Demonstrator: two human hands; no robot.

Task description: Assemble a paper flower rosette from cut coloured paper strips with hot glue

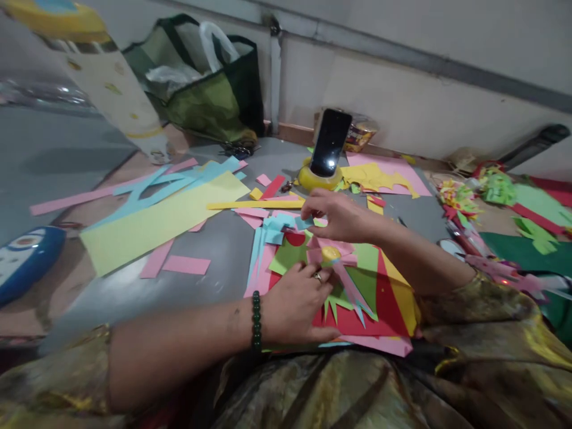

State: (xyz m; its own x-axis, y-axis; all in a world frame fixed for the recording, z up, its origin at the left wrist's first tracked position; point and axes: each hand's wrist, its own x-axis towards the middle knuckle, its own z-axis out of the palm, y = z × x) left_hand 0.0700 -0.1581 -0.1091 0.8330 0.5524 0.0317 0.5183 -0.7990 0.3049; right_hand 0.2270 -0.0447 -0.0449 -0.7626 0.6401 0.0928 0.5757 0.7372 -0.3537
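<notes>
A blue paper piece (304, 223) is pinched by the right hand (336, 215). Stacked paper sheets (357, 323) are touched by the flattened left hand (297, 302).

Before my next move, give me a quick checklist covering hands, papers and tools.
1. Right hand pinching blue paper piece: ok.
2. Left hand resting on red paper sheet: ok.
3. Pink bow with yellow center stuck down: cannot tell.
4. Pink glue gun clear of both hands: ok, though near the right sleeve.
5. Loose strips tidied: not ok; yellow strip and pink strip lie loose.
</notes>
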